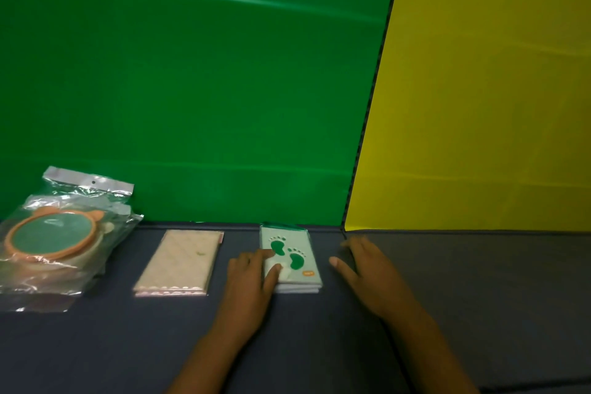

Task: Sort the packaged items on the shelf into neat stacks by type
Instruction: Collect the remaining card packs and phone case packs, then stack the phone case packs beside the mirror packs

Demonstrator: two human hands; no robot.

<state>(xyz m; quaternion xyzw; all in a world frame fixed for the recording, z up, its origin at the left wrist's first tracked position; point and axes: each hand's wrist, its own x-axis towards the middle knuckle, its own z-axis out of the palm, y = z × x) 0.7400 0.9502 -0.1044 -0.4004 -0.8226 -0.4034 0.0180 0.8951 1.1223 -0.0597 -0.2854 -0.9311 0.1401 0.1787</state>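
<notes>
The left hand (252, 278) lies spread with fingertips pressing the left edge of a pale green stack of packets printed with green footprints (292, 261), near the shelf's back edge. The right hand (367, 269) rests open and flat just right of it, apart, on bare dark grey shelf surface (479, 297). Further left sit a stack of flat beige packets (179, 262) and a pile of clear plastic bags holding round orange-rimmed items (60, 240).

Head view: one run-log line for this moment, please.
left hand: fingers on footprint pack stack | right hand: flat on shelf, empty | beige pack stack: apart | round-item bags: piled far left
</notes>
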